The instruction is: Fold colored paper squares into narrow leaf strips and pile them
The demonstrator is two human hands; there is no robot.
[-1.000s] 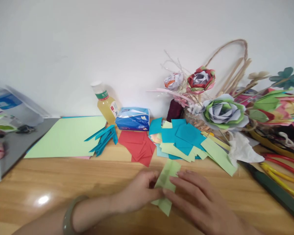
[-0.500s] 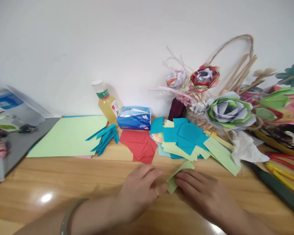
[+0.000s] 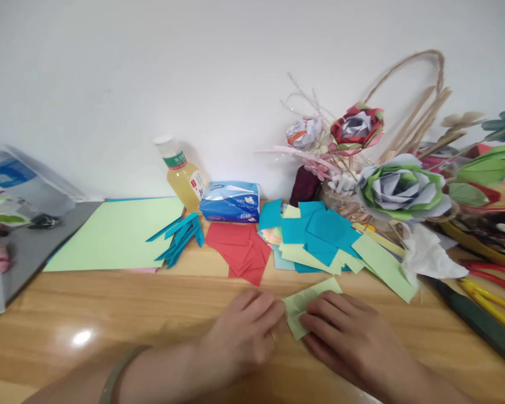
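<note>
A small light green paper piece (image 3: 305, 300) lies on the wooden table (image 3: 109, 314) near the front edge. My left hand (image 3: 244, 331) rests with curled fingers on its left end; a ring shows on one finger and a bracelet on the wrist. My right hand (image 3: 345, 331) presses its fingers flat on the paper's right part. Both hands hold the paper down against the table. Much of the paper is hidden under the fingers.
Behind the hands lie red paper squares (image 3: 239, 249), a heap of blue and green squares (image 3: 320, 238), folded blue strips (image 3: 180, 235), a large green sheet (image 3: 118, 233), a tissue pack (image 3: 230, 202) and a drink bottle (image 3: 180, 177). Paper flowers (image 3: 399, 188) crowd the right.
The green paper has been turned and flattened; it lay upright between the hands a second ago and now lies sideways under both hands' fingers. The view shifted slightly.
</note>
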